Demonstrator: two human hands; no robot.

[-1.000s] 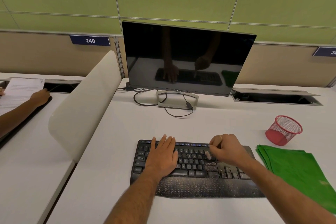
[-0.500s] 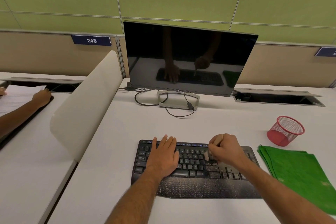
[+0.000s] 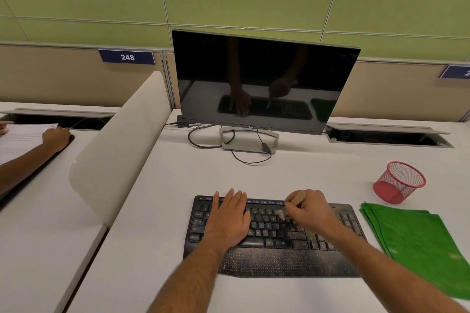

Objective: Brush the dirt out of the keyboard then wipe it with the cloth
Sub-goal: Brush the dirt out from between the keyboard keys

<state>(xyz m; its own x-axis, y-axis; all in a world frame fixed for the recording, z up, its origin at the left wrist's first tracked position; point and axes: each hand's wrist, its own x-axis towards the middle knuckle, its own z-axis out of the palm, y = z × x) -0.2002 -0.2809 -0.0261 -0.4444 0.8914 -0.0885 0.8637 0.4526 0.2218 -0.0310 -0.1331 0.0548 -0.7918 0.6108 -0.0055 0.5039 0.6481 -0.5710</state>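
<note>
Right hand [image 3: 311, 212]: curled around the small brush [image 3: 281, 214], bristles down on the middle keys.
Left hand [image 3: 229, 218]: flat, fingers straight, pressing the keyboard [image 3: 274, 259].
Cloth [image 3: 417, 239]: green, right of keyboard.
Surface: white desk [image 3: 178, 185], green wall behind.

Materials and finishes on an office desk

The keyboard [image 3: 269, 236] was matt black plastic, its textured palm rest speckled with pale grit. The cloth [image 3: 419, 244] to its right looked like soft, napped green fabric. The cup [image 3: 399, 181] was red wire mesh, the monitor [image 3: 264, 79] screen glossy black, the desk [image 3: 178, 185] smooth matt white.
</note>
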